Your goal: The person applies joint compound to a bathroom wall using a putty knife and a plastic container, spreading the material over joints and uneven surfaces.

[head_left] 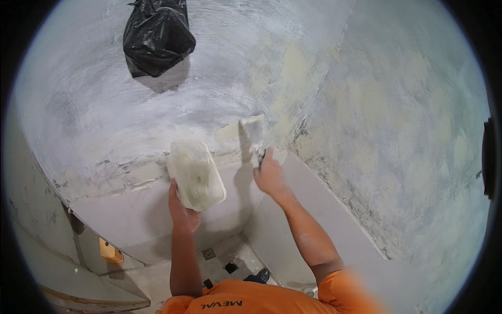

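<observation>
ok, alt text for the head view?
Seen from above, a person's right hand presses a trowel to a patchy plastered wall near a corner, while the left hand holds a plaster-smeared board. A black plastic bag hangs higher up.

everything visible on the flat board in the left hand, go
The plaster board is a flat, roughly rectangular slab with rounded corners, its face coated in whitish, slightly yellowed paste that hides the material beneath. The left hand grips its lower edge from below, holding it tilted up toward the wall, just above the tile line. Whether it touches the wall cannot be told. It casts a shadow on the tiles beside it. The trowel in the right hand is apart from it, to its right.
</observation>
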`<state>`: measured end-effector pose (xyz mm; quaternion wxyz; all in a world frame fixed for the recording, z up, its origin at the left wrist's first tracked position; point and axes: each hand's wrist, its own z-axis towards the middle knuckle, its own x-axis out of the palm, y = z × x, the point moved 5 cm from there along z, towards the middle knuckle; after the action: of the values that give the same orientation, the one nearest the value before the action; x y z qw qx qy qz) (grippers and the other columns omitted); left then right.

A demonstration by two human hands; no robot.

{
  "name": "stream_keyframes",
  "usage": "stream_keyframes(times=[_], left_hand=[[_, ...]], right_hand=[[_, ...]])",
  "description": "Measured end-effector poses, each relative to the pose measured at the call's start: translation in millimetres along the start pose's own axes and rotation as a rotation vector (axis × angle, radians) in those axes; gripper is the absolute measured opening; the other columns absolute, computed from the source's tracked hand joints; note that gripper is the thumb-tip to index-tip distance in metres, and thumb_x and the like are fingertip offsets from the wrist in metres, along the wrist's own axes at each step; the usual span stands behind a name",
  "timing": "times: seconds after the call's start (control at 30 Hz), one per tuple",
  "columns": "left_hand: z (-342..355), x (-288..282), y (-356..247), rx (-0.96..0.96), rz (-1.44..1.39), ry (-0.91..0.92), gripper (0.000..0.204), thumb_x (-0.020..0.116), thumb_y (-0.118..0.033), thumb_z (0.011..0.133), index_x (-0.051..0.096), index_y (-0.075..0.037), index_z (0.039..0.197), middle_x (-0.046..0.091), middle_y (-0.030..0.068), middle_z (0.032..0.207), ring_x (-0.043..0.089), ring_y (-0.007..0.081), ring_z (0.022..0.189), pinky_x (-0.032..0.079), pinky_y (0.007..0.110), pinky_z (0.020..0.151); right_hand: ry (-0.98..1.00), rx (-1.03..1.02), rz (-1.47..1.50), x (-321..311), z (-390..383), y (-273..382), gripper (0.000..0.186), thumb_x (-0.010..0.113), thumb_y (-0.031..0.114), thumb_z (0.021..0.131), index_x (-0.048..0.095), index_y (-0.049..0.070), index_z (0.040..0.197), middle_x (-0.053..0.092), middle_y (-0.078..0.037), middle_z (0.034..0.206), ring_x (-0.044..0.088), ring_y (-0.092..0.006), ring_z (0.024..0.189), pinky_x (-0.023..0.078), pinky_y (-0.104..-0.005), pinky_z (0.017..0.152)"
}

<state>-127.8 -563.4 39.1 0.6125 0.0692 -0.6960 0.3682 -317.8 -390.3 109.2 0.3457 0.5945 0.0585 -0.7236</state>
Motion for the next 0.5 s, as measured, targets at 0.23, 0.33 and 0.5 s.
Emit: stream_keyframes(times=[0.23, 0.33, 0.5], left_hand=[[-7, -43, -19, 0.515, 0.756, 0.011, 0.053, 0.04, -0.046, 0.106, 0.047, -0.009, 0.143, 0.058, 0.006, 0.137, 0.062, 0.0252, 0.121, 0.056, 0.045, 0.096], [-19, -29, -27, 0.146, 0.062, -0.041, 0.05, 0.039, -0.041, 0.107, 0.048, -0.005, 0.14, 0.059, 0.0067, 0.133, 0.063, 0.025, 0.118, 0.055, 0.043, 0.097], [-42, -6, -49, 0.18, 0.051, -0.072, 0.046, 0.045, -0.035, 0.107, 0.049, -0.003, 0.139, 0.062, 0.0094, 0.124, 0.064, 0.0216, 0.112, 0.055, 0.038, 0.095]], right_hand=[[-0.408, -0.097, 0.177, -103, 74, 75, 0.05, 0.065, 0.011, 0.086, 0.035, -0.007, 0.122, 0.064, -0.036, 0.099, 0.064, -0.0528, 0.09, 0.052, -0.0576, 0.081], [-0.357, -0.032, 0.121, -48, 81, 62, 0.048, 0.065, 0.009, 0.085, 0.036, -0.006, 0.12, 0.065, -0.036, 0.099, 0.065, -0.0519, 0.092, 0.052, -0.0565, 0.083], [-0.058, 0.011, 0.095, 38, 32, 35, 0.048, 0.061, 0.01, 0.087, 0.035, -0.006, 0.123, 0.066, -0.035, 0.099, 0.066, -0.0508, 0.094, 0.053, -0.0551, 0.085]])
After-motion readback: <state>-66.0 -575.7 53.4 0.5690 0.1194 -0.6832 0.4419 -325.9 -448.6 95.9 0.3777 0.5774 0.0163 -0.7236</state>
